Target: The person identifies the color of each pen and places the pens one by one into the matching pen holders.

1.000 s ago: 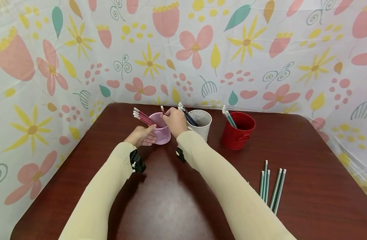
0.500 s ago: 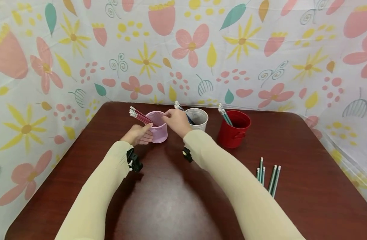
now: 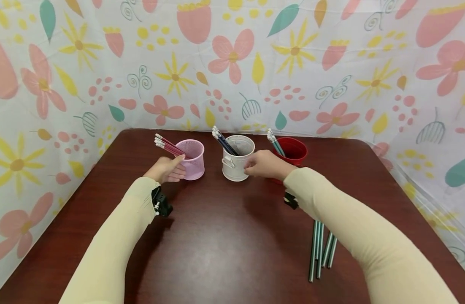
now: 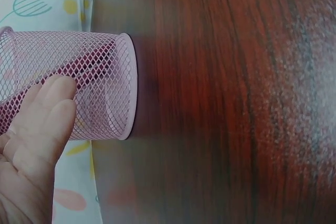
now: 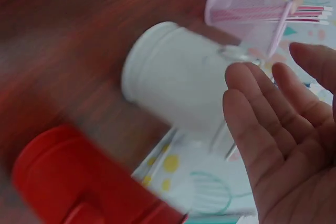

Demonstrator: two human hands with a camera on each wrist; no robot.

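My left hand [image 3: 165, 169] is at the left side of a pink mesh pencil cup [image 3: 195, 162], thumb at the rim and the other fingers nearly straight along its wall. Several dark-pink pencils [image 3: 170, 145] with white erasers lean left in that cup. My right hand [image 3: 266, 164] holds nothing; its fingers are loosely bent beside a white pail [image 3: 234, 169], as the right wrist view shows too. Dark-blue pencils [image 3: 225, 142] lean in the white pail. Behind my right hand stands a red pail [image 3: 295, 151] with teal pencils [image 3: 277, 143], partly hidden by the hand.
Several loose green pencils [image 3: 318, 253] lie on the brown table [image 3: 217, 253] at the right, partly covered by my right sleeve [image 3: 354, 219]. A flower-print cloth [image 3: 232, 101] hangs behind the table's back edge.
One second ago my right hand held a pencil over the pink cup. It has let that pencil go and moved right, past the white pail's front. My left hand stays at the pink cup.
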